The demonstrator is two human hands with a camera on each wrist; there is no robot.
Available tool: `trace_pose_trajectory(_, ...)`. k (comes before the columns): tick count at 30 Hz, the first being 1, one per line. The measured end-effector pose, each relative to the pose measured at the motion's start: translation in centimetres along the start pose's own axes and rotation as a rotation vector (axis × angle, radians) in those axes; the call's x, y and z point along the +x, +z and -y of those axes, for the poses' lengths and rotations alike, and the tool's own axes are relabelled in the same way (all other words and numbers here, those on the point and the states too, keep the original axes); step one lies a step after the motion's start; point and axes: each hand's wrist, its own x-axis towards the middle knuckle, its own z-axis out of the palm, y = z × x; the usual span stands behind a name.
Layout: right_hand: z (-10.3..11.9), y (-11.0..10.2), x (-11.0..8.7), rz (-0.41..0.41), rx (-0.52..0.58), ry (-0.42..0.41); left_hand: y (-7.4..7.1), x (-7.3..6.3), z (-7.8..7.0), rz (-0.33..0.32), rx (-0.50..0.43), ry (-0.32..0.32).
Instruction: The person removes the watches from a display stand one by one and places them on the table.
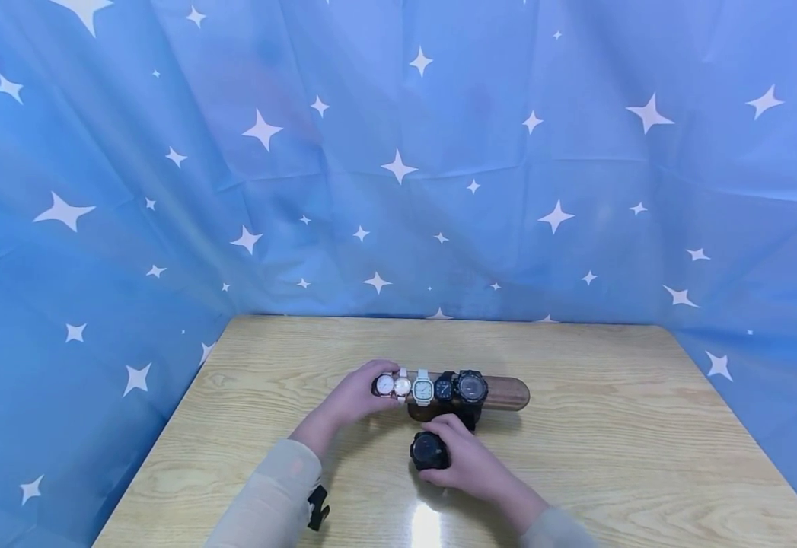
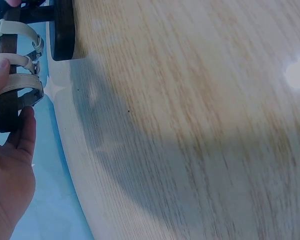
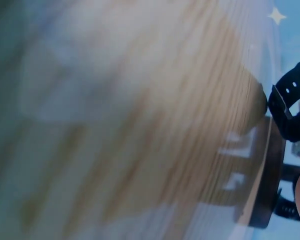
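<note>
A wooden watch stand (image 1: 511, 393) bears a row of several watches. Two small white-strapped watches (image 1: 402, 387) sit at its left end, followed by a pale square watch (image 1: 422, 390), a black square watch (image 1: 444, 387) and a large black round watch (image 1: 471, 387). My left hand (image 1: 353, 396) grips the stand's left end, and in the left wrist view its thumb touches a white strap (image 2: 20, 82). In front of the stand, my right hand (image 1: 467, 460) holds another black watch (image 1: 428, 450); its perforated strap (image 3: 290, 87) shows in the right wrist view.
The stand's dark base (image 2: 65, 30) rests on a light wood-grain table (image 1: 645, 457). A black buckle-like piece (image 1: 318, 508) shows beside the left sleeve. Blue cloth (image 1: 467, 122) with white stars hangs behind the table and along both sides.
</note>
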Motion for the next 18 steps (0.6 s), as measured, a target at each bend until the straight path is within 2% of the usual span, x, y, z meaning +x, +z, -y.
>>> trace_pose_trajectory(18, 1.1, 2.0, 2.1, 0.049, 0.024, -0.015, -0.1, -0.1, -0.1, 0.007, 0.021, -0.014)
